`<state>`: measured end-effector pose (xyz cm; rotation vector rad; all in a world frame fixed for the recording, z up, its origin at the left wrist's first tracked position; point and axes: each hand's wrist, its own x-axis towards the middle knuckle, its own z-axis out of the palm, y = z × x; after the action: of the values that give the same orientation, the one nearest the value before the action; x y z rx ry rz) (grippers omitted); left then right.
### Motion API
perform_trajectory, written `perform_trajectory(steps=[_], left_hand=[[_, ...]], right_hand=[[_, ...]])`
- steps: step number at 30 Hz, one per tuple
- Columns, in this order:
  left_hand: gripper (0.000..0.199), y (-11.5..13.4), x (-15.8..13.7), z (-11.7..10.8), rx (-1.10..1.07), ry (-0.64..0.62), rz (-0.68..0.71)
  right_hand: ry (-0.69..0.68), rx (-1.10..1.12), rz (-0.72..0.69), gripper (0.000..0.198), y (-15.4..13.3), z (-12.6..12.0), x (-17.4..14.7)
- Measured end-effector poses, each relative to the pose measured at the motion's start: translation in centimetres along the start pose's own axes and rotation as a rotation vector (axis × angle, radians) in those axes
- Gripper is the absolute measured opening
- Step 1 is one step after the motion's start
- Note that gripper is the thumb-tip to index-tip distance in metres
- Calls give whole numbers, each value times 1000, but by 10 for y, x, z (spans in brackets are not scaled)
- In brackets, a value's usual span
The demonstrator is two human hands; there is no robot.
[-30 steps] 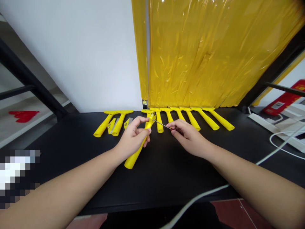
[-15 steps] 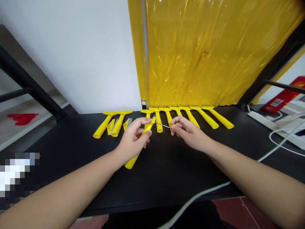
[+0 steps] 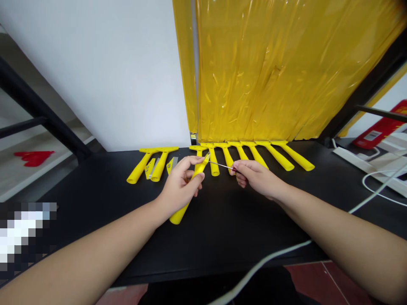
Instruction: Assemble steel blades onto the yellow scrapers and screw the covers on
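My left hand [image 3: 176, 184] is closed around a yellow scraper [image 3: 180, 214], its head raised and its round handle end pointing down toward me. A small metal part shows at the scraper's head. In the closed fingers of my right hand [image 3: 254, 176] is a screwdriver [image 3: 221, 165] with a thin metal shaft and a dark red handle, mostly hidden by the hand. Its shaft points left, and the tip meets the scraper's head. Beyond my hands, several yellow T-shaped handles [image 3: 279, 157] lie in a row.
On the left lie two more yellow handles [image 3: 137, 169], with small yellow pieces and metal blades [image 3: 172, 164] beside them. A white cable [image 3: 263, 264] crosses the black table [image 3: 219, 228] at the front right. White and yellow sheets [image 3: 238, 84] rise behind.
My right hand has closed more tightly around the screwdriver and shifted slightly right, so its dark red handle shows. The scraper stays in my left hand; the view has shifted a little.
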<state>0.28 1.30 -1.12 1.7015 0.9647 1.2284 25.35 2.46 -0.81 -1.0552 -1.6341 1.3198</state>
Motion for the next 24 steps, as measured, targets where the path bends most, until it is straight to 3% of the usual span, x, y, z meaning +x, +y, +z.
perform_trajectory(steps=[5, 14, 19, 24], left_hand=[[24, 3, 0, 1, -32, 11, -11], [24, 1, 0, 1, -31, 8, -25], [24, 3, 1, 2, -45, 9, -8], [23, 1, 0, 1, -68, 16, -2]], right_hand=[[-54, 107, -26, 37, -1, 2, -1], [-59, 196, 147, 50, -1, 0, -1], [-36, 228, 59, 36, -5, 2, -2], [-59, 258, 33, 39, -5, 3, -2]])
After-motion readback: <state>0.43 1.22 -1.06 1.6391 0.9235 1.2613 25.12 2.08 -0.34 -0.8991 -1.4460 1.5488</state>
